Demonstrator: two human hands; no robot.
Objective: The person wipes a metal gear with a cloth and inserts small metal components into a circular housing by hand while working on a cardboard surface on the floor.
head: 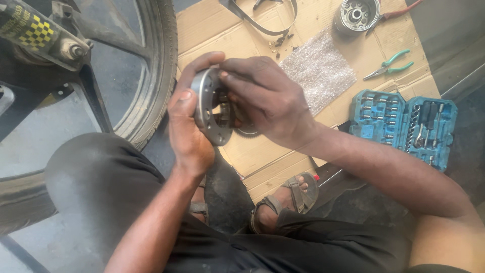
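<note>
Right now my left hand (187, 129) is curled around a round grey metal disc (209, 108), thumb on its rim at twelve o'clock and fingers cupping the back, so the disc stands on edge between my knees. My right hand (265, 98) is half closed over the disc's inner face, fingertips pressed into the hub; whether they pinch a small part there I cannot tell, since my own knuckles cover it. A toothed edge peeks out beneath that hand at six o'clock, mostly hidden.

Flattened brown cardboard (364, 53) lies under everything. At three o'clock from the disc sits an open blue socket case (401, 126), two hinged halves with rows of small sockets. At two o'clock lie pliers with green handles (391, 64). A grey sheet of bubble wrap (318, 71) is just beyond my right hand. At one o'clock a round metal drum (356, 15) is cut off by the top edge, and a bent metal strap (262, 23) lies at twelve. A black tyre (159, 71) stands at nine o'clock, with a yellow-and-black chequered sticker (35, 31) on a part at ten. My sandalled foot (285, 199) rests on the cardboard's near edge.
</note>
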